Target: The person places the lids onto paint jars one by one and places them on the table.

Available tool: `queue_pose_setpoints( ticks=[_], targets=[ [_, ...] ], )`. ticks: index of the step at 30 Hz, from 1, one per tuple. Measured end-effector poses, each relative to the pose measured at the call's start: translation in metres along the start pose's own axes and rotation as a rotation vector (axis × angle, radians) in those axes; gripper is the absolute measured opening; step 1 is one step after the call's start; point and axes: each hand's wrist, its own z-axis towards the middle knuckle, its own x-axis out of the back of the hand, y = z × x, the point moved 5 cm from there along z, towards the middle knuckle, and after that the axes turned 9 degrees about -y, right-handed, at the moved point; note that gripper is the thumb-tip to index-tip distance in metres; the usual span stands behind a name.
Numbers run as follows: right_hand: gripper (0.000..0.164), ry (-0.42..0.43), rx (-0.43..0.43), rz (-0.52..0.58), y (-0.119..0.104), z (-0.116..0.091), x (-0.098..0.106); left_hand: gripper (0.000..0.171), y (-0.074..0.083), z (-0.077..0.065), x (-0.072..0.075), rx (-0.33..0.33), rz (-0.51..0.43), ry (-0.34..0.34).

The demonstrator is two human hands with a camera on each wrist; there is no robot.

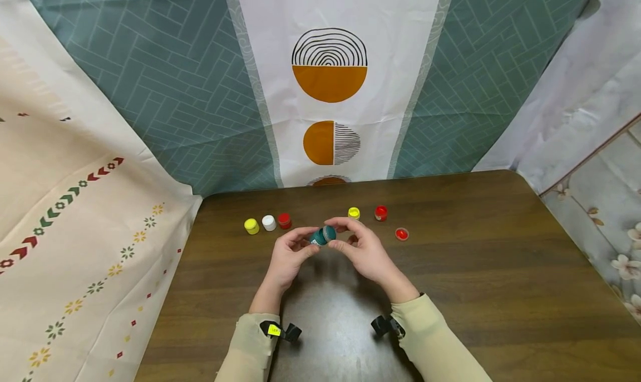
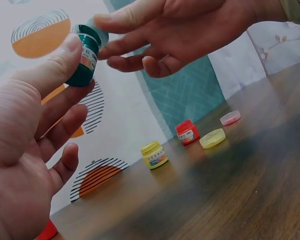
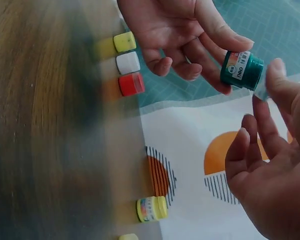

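Note:
A small green paint jar point(image 1: 317, 238) is held up over the table, tilted, with a printed label on its side. My left hand point(image 1: 289, 255) pinches the jar's body between thumb and fingers, the other fingers loosely bent. Between the thumb and fingers of my right hand point(image 1: 364, 252) is the jar's lid point(image 1: 329, 233). In the left wrist view, the lid point(image 2: 101, 35) stands at an angle at the mouth of the green jar point(image 2: 84, 65). The right wrist view shows the lid point(image 3: 261, 86) blurred beside the jar's threaded neck.
Behind my left hand, a yellow jar point(image 1: 251, 226), a white jar point(image 1: 269, 222) and a red jar point(image 1: 284, 221) stand in a row. Farther right are a lidless yellow jar point(image 1: 354, 213), another red jar point(image 1: 381, 213) and a red lid point(image 1: 402, 234). A yellow lid point(image 2: 212, 138) lies near them.

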Motion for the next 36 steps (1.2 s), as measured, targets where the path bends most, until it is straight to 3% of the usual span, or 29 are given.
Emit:
queue_pose_setpoints(
  ticks=[9, 23, 36],
  targets=[
    [0.038, -0.005, 0.070, -0.246, -0.0065, 0.0015, -0.0021, 0.035, 0.0014, 0.0006, 0.0006, 0.026, 0.022, -0.003],
    [0.041, -0.014, 0.157, -0.384, -0.0109, 0.0004, -0.0033, 0.034, 0.0003, 0.0007, 0.0008, 0.059, 0.058, -0.022],
    [0.031, 0.025, 0.009, -0.626, -0.0078, 0.0005, -0.0038, 0.035, 0.0006, 0.0009, -0.0030, 0.068, 0.107, -0.054]
  ],
)
